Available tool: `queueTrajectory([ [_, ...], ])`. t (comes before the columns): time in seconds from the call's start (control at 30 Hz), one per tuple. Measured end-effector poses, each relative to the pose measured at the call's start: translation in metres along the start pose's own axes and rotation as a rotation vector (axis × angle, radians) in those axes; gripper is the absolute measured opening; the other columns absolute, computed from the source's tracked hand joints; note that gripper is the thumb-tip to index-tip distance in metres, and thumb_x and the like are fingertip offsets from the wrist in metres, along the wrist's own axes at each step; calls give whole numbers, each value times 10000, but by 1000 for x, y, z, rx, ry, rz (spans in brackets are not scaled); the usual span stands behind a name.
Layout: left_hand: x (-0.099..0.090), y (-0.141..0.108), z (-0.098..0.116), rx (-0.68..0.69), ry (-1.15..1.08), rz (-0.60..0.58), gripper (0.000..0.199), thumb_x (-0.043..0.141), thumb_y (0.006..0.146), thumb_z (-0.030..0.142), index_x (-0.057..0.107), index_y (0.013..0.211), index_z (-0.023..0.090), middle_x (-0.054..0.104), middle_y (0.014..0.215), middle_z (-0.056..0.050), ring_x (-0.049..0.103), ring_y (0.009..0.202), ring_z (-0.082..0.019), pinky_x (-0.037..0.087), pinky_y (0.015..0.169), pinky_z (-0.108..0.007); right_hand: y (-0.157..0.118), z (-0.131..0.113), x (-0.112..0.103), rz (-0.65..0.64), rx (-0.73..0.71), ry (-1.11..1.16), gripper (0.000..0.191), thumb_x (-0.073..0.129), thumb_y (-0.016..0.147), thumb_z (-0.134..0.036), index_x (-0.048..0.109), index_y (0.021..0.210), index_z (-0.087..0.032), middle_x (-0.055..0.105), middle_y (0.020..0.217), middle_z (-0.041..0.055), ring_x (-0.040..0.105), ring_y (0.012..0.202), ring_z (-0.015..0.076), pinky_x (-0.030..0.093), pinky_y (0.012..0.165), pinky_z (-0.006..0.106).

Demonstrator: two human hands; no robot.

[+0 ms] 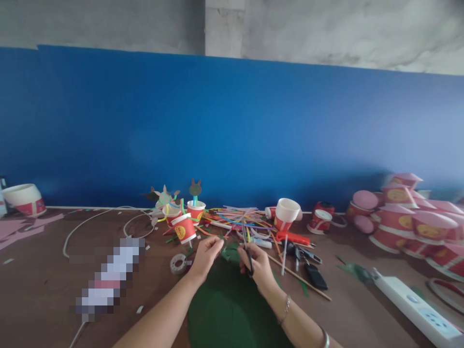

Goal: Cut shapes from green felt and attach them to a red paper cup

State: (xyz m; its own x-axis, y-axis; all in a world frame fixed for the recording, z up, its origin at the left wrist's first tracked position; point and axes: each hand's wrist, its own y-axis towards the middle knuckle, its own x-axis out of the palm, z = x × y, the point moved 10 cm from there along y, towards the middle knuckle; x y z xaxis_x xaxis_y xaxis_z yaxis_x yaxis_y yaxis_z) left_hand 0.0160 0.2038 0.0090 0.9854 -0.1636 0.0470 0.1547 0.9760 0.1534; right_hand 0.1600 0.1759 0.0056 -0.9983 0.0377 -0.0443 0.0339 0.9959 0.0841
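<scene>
Scissors [246, 249] with black handles stand nearly upright in the right hand [258, 267], which is closed around the loops, their long axis pointing to 12 o'clock. A dark green sheet [228, 307] lies at 6 o'clock from both hands, its upper edge reaching up between them and nearest the right hand. The left hand [206, 255], fingers drawn into a narrow pinch, appears to hold that edge, its forearm [159, 316] entering from 7 o'clock.

Blue-painted wall [232, 130] — bare concrete [308, 29] above (stained, patchy); brown tabletop [43, 299] below.
</scene>
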Motion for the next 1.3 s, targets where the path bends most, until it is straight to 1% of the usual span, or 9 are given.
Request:
queueTrajectory([
  [0.2,1,-3,21,63,181,2,192,556,728,327,530,640,158,430,537,49,374,501,-90,289,495,-206,1,-2,-16,144,-16,118,400,665,665,-483,409,806,-210,487,485,-71,497,408,107,309,327,168],
  [0.4,18,-6,17,-77,511,-298,115,580,653,205,612,747,146,567,639,11,512,592,-134,376,548,-220,3,-3,-19,170,-75,149,423,713,605,-481,423,751,-209,470,457,-82,467,407,108,371,398,211],
  [0.47,10,-2,16,-73,624,-291,207,555,641,140,615,838,150,596,712,-4,542,633,-144,401,575,-228,3,-3,-20,181,-91,137,397,693,635,-476,426,751,-206,474,453,-79,456,402,104,353,398,208],
  [0.57,-2,3,26,69,854,-199,393,476,618,16,610,950,179,610,836,-28,561,758,-162,425,690,-255,4,-4,-22,201,-96,141,368,663,672,-473,417,737,-208,474,439,-79,451,398,102,355,410,211],
  [0.63,6,1,34,209,1002,-239,525,452,599,-35,600,1032,222,592,919,-39,540,890,-182,411,788,-279,4,-4,-22,207,-90,155,370,663,670,-473,412,738,-211,475,439,-81,458,403,105,363,416,213],
  [0.77,26,-3,43,375,1189,-334,317,515,687,53,646,912,234,551,927,-49,498,946,-213,400,812,-315,3,-2,-19,189,-32,157,395,673,649,-475,411,791,-216,492,459,-82,490,416,117,340,387,199],
  [0.87,35,2,51,446,1228,-314,129,554,727,125,642,766,211,540,873,-40,496,910,-209,405,782,-316,2,-2,-19,184,-19,155,420,673,640,-486,402,819,-219,492,466,-85,503,419,126,329,377,197],
  [1.0,38,14,63,510,1167,-235,108,570,736,117,627,762,204,548,865,-30,502,906,-195,407,809,-318,3,-7,-22,199,-100,140,406,670,653,-486,414,806,-211,502,486,-74,501,450,124,370,440,220],
  [1.3,6,22,77,476,1128,25,257,494,755,76,588,963,194,572,930,-54,547,921,-200,448,827,-349,3,-5,-34,263,-123,-84,391,614,660,-542,524,784,-182,495,500,-55,437,442,113,302,418,209],
])
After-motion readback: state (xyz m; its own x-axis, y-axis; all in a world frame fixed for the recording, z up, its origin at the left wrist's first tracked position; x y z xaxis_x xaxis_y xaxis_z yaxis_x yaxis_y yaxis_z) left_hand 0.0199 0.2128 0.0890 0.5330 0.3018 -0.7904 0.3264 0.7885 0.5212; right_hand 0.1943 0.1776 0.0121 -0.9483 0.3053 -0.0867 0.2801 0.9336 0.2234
